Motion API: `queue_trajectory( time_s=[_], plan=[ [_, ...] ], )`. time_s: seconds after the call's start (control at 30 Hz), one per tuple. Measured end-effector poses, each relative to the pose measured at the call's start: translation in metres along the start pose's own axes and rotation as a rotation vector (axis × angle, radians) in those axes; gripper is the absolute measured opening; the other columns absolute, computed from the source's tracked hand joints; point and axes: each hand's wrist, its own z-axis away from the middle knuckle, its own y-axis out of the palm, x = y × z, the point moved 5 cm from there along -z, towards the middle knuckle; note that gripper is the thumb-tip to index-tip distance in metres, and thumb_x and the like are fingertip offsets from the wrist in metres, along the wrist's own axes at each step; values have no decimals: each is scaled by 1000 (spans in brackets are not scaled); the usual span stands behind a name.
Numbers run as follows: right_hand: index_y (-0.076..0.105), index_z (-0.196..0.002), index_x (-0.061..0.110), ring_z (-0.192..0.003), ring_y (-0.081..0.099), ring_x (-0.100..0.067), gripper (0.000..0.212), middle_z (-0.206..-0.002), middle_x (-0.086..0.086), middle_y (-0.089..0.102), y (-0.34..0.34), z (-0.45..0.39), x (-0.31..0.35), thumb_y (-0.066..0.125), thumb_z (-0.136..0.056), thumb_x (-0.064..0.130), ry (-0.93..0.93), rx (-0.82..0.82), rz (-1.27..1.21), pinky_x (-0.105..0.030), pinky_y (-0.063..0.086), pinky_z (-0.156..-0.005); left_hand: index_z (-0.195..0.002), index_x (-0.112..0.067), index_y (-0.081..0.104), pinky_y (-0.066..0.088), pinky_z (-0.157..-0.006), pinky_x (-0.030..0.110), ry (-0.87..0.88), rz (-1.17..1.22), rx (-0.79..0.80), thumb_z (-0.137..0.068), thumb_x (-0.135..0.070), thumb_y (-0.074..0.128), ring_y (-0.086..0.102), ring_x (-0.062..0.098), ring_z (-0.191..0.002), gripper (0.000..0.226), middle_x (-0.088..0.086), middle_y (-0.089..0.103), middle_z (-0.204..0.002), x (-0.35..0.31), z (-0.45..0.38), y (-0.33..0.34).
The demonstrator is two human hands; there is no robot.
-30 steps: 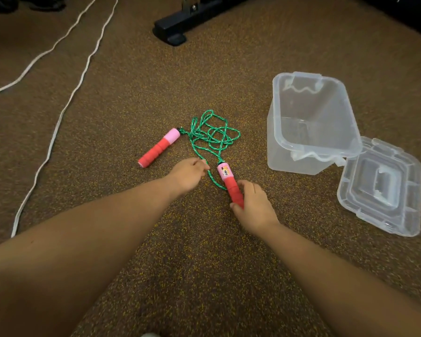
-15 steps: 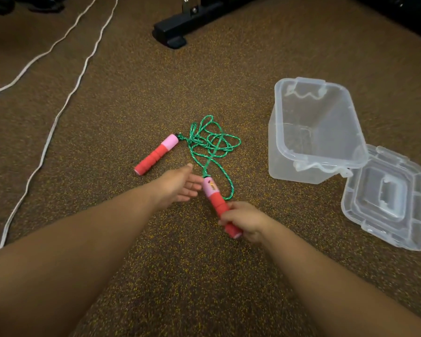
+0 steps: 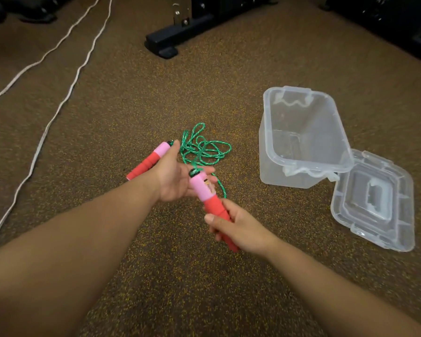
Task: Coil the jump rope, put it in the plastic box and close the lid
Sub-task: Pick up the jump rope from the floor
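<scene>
The jump rope has a green braided cord lying in a loose tangle on the carpet. My right hand grips one red-and-pink handle by its red part and holds it above the floor, pink end tilted away from me. My left hand is palm up with fingers spread, just under and beside that pink end. The second handle lies on the carpet, partly hidden behind my left hand. The clear plastic box stands open and empty to the right, and its lid lies beside it.
Two white cables run across the brown speckled carpet on the left. A black metal equipment foot stands at the back centre. Dark equipment fills the far right corner.
My right hand has lifted its handle off the carpet and drawn it toward me. My left hand has let go of the cord, turned palm up and moved under the handle's pink end.
</scene>
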Motion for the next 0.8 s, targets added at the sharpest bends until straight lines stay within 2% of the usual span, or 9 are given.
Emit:
queue_trajectory(
  time_s=[0.1,0.23,0.3,0.37,0.5,0.67,0.73,0.8],
  plan=[
    [51,-113,12,-62,53,-7,24,-78,2,56,9,6,-11,61,-91,14,28,75,72,-13,43,-57,-100,2,70,51,-86,42,3,17,38,-82,-77,14,71,33,-89,99,22,72,-99,-7,1,4],
    [47,-121,10,-68,52,-4,32,-83,2,52,12,12,-23,59,-92,15,100,133,150,-9,43,-59,-87,-6,77,58,-75,37,19,-41,52,-95,-50,30,74,26,-81,65,13,75,-89,-11,6,13],
    [46,-122,13,-72,54,-6,31,-86,1,53,10,12,-25,58,-93,19,121,109,177,-8,43,-61,-90,-7,74,58,-73,36,27,-76,52,-96,-43,34,74,24,-78,54,12,76,-86,-13,10,19],
    [45,-123,13,-75,53,-9,33,-87,-2,53,9,10,-26,57,-94,20,121,91,183,-10,43,-61,-93,-7,73,58,-74,35,39,-89,67,-95,-43,36,74,23,-78,51,11,76,-86,-14,12,23],
    [44,-125,13,-75,51,-10,34,-85,-2,51,10,5,-24,56,-94,20,108,98,185,-12,42,-61,-84,-8,78,58,-73,34,48,-78,88,-97,-40,32,74,22,-78,58,11,76,-87,-15,11,26],
    [44,-124,16,-84,53,-12,37,-94,-6,55,16,0,-35,58,-92,27,110,99,251,-31,47,-82,-81,-6,78,58,-70,34,51,13,123,-100,-33,28,74,21,-73,60,11,76,-81,-18,11,30],
    [41,-129,21,-97,53,-10,50,-108,-4,56,14,-1,-40,63,-87,38,112,115,304,-36,47,-95,-80,-7,78,59,-62,30,42,27,141,-100,-31,28,73,18,-65,60,9,76,-74,-19,11,31],
    [32,-138,24,-116,48,-10,69,-127,2,51,5,-2,-42,67,-83,43,136,126,282,-34,43,-104,-82,-8,78,59,-57,27,11,-5,191,-100,-31,29,72,16,-59,57,7,75,-69,-16,14,34]
  ],
)
